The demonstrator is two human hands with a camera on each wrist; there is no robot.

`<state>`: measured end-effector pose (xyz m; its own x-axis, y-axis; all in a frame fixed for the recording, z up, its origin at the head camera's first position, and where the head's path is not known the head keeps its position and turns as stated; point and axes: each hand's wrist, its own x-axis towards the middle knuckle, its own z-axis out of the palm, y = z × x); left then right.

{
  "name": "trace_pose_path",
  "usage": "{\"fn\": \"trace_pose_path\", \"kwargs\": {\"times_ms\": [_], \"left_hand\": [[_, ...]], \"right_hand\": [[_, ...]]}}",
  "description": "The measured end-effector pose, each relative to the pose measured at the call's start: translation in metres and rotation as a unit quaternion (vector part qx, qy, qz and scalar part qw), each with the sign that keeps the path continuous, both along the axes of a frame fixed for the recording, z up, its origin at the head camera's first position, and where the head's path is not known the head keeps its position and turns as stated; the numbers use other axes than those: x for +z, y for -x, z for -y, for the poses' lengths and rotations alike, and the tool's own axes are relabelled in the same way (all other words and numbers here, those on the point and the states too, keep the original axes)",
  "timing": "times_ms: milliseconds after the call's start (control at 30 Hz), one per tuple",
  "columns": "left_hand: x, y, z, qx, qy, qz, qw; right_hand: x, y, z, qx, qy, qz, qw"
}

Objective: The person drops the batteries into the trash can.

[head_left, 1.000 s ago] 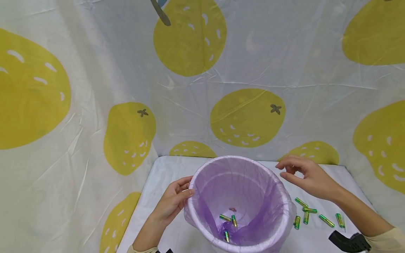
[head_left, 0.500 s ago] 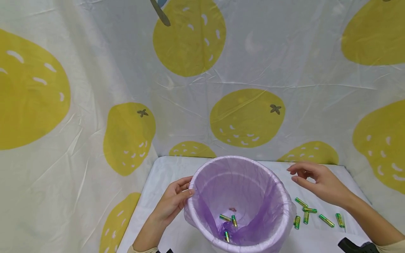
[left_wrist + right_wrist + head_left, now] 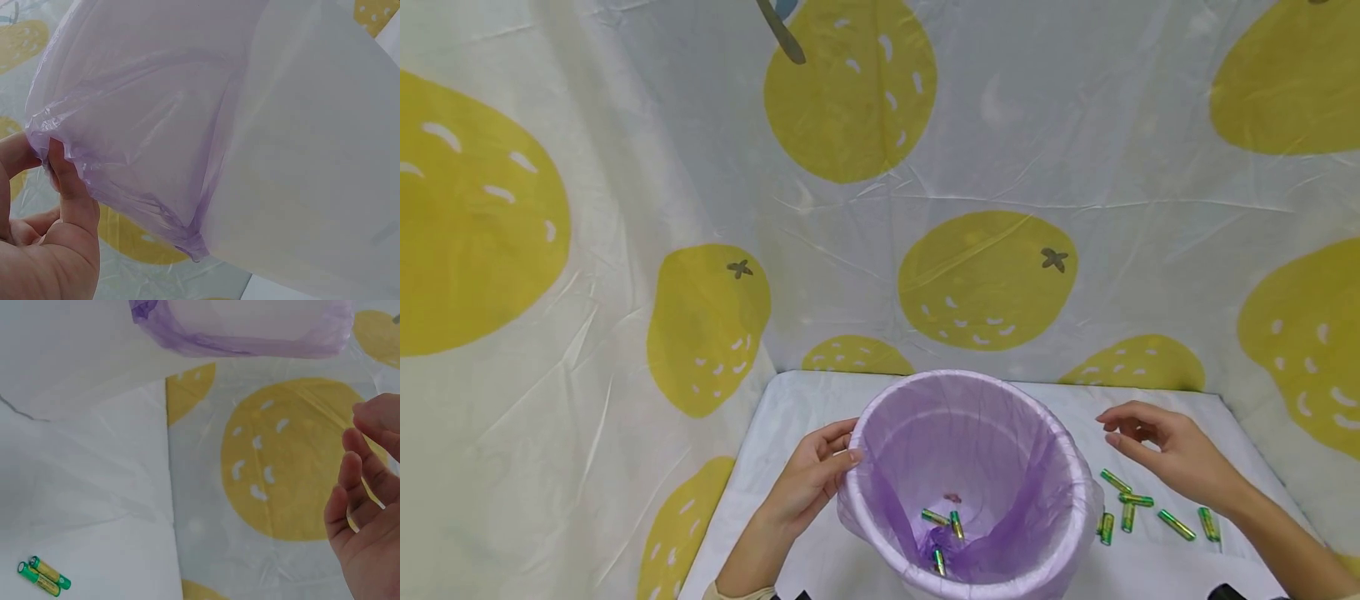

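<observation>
A trash bin [image 3: 970, 433] lined with a purple plastic bag [image 3: 1030, 492] stands on the white table. My left hand [image 3: 805, 479] grips its left rim, thumb over the edge; in the left wrist view the fingers [image 3: 72, 194] press against the bag's folded outer edge. Several green and gold batteries [image 3: 957, 525] lie at the bottom of the bin. My right hand [image 3: 1176, 454] hovers to the right of the bin with loosely bent fingers and nothing in them. Beneath and beside it, more batteries [image 3: 1176, 525] lie on the table.
The white tabletop [image 3: 842, 567] ends at a curtain [image 3: 835, 250] printed with yellow fruit, which hangs behind and at the sides. Two batteries [image 3: 44, 575] show at the lower left of the right wrist view. The bin's pale outer wall [image 3: 300, 156] fills much of the left wrist view.
My right hand has drawn away from the bin's rim, moving right and slightly down toward the loose batteries. The left hand, the bin and the batteries stay where they were.
</observation>
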<state>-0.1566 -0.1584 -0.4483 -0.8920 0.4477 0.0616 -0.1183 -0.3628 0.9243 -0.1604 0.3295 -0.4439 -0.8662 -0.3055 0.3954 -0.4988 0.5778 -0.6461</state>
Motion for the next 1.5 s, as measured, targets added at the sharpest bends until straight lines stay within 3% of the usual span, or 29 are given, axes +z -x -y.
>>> {"fn": "trace_pose_path", "kwargs": {"times_ms": [467, 767, 867, 1067, 1300, 1500], "left_hand": [[0.0, 0.001, 0.0, -0.001, -0.001, 0.0, 1.0], [-0.001, 0.0, -0.002, -0.005, 0.002, 0.002, 1.0], [-0.002, 0.0, -0.001, -0.003, 0.005, 0.002, 1.0], [-0.002, 0.001, 0.0, -0.001, 0.001, -0.002, 1.0], [-0.001, 0.001, 0.001, -0.001, 0.002, 0.001, 1.0], [-0.001, 0.002, 0.0, -0.003, -0.002, 0.002, 1.0]], "right_hand": [[-0.037, -0.008, -0.012, -0.051, 0.011, 0.05, 0.997], [-0.057, -0.019, -0.021, -0.066, 0.033, 0.109, 0.991], [-0.065, -0.019, -0.023, -0.069, 0.026, 0.102, 0.992], [-0.09, -0.016, -0.027, -0.097, 0.001, 0.1, 0.99], [-0.122, -0.021, -0.034, -0.108, 0.012, 0.1, 0.989], [-0.142, -0.025, -0.037, -0.119, 0.008, 0.143, 0.982]]}}
